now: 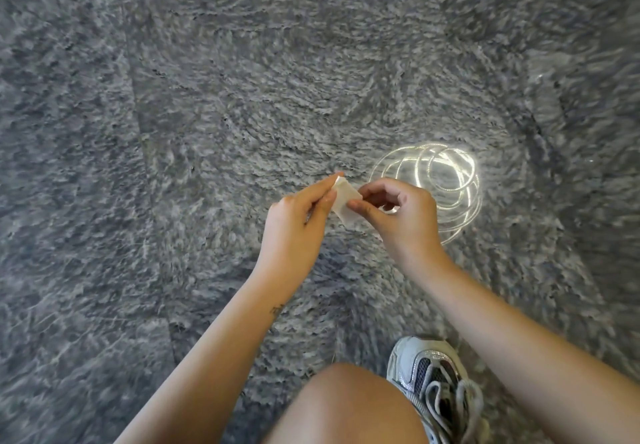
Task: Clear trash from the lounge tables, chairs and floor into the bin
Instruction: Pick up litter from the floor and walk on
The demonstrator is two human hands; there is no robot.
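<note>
Grey shag carpet [173,132] filled the view. Above it both hands held a small white scrap of paper [344,201]: the left hand [294,225] pinched its ten-o'clock end between thumb and nearly straight fingers, and the right hand [405,215] nipped its four-o'clock end with curled fingers. Bright light rings [446,173] lay at two o'clock of the scrap, and a sneaker [433,384] at five.

A shaggy grey rug [173,97] fills the view. Bright looping rings of light [450,166] lie on it toward 3 o'clock. A grey-white laced sneaker [426,374] stands at 5 o'clock.
</note>
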